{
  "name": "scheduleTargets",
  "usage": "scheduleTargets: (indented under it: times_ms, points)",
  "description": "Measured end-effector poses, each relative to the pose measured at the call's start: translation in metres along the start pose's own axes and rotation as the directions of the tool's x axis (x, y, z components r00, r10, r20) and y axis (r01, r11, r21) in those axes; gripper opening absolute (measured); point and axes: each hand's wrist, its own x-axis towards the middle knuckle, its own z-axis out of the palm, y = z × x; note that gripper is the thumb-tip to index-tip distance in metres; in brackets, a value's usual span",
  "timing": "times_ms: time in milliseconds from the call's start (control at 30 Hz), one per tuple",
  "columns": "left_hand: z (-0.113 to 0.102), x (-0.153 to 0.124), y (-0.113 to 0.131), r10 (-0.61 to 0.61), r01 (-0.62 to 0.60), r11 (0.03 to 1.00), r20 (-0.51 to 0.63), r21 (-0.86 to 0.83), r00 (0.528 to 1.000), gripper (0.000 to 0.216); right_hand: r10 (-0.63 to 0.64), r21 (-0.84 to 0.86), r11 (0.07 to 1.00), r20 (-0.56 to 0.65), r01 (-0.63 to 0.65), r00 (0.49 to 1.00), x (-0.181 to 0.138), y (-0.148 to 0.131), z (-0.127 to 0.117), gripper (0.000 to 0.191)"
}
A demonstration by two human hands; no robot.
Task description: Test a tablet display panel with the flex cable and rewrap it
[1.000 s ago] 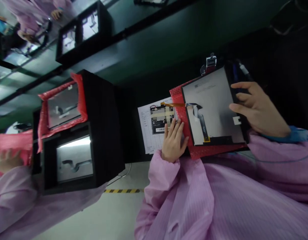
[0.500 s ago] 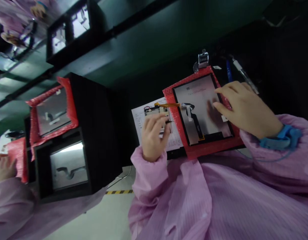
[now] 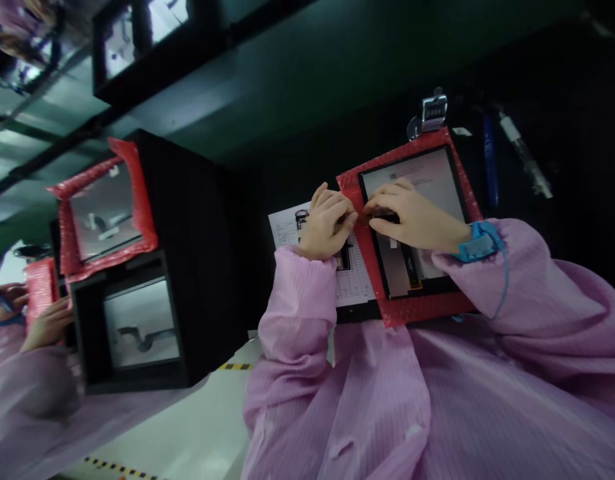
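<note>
- The left hand (image 3: 330,227) is curling over a printed paper sheet (image 3: 354,283), its fingers (image 3: 337,203) pressed together and pinching 1 end of a thin orange ribbon cable (image 3: 360,215).
- The right hand (image 3: 412,220) is lying on a flat screen panel (image 3: 437,180), its fingers (image 3: 382,200) held close together over the cable's other end. Whether they are pinching it or only pressing on it is hidden.
- The cable is sitting in the narrow gap where the 2 sets of fingertips are almost touching, right at the panel's left edge. Its long axis is running left to right, from the paper side to the panel side, and both hands are equally near it.
- The panel is resting face down on red bubble wrap (image 3: 417,310), with its long side pointing away from the person. The wrap is lying on the dark tabletop (image 3: 287,167), just beside the paper.
- A small dark circuit board (image 3: 344,257) is peeking out from under the left hand.
- A blue wrist strap (image 3: 477,241) is circling the right wrist.
- Beyond the panel, a metal hand counter (image 3: 434,110) and 2 pens (image 3: 490,167) are lying near the wrap's far edge.
- Well apart on the left, a black box (image 3: 192,253) is holding more panels, and a co-worker's hand (image 3: 47,323) is working beside it.
</note>
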Motion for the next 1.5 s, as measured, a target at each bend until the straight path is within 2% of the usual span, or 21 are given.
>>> scheduleTargets:
  times_ms: [300, 467, 700, 900, 1200, 1500]
  points:
    - [-0.007, -0.002, -0.004, -0.047, 0.047, 0.999, 0.069, -0.008, 0.997, 0.013, 0.007, 0.025, 1.0, -0.02, -0.006, 1.0, 0.002, 0.004, -0.002, 0.015]
    - [-0.001, 0.0, 0.002, -0.028, 0.029, 0.999, 0.058, -0.019, 0.998, 0.011, 0.011, -0.029, 1.0, 0.002, -0.011, 1.0, -0.001, 0.008, -0.006, 0.016]
    - [0.016, 0.006, 0.018, 0.008, -0.009, 1.0, -0.014, -0.004, 1.0, 0.014, 0.016, -0.025, 1.0, 0.011, -0.015, 1.0, -0.002, 0.009, -0.007, 0.013]
    - [0.016, 0.006, 0.018, 0.006, -0.006, 1.0, -0.008, -0.008, 1.0, 0.014, 0.035, -0.015, 0.999, 0.015, -0.035, 0.999, -0.001, 0.009, -0.008, 0.012]
    - [0.019, 0.006, 0.024, 0.003, -0.006, 0.994, 0.029, 0.106, 1.0, 0.018, 0.019, -0.051, 0.999, 0.006, -0.019, 1.0, -0.002, 0.01, -0.003, 0.013]
    - [0.02, 0.004, 0.023, 0.032, -0.03, 0.995, -0.018, 0.094, 0.999, 0.021, 0.002, -0.065, 0.998, 0.052, 0.001, 0.999, -0.005, 0.011, -0.004, 0.02]
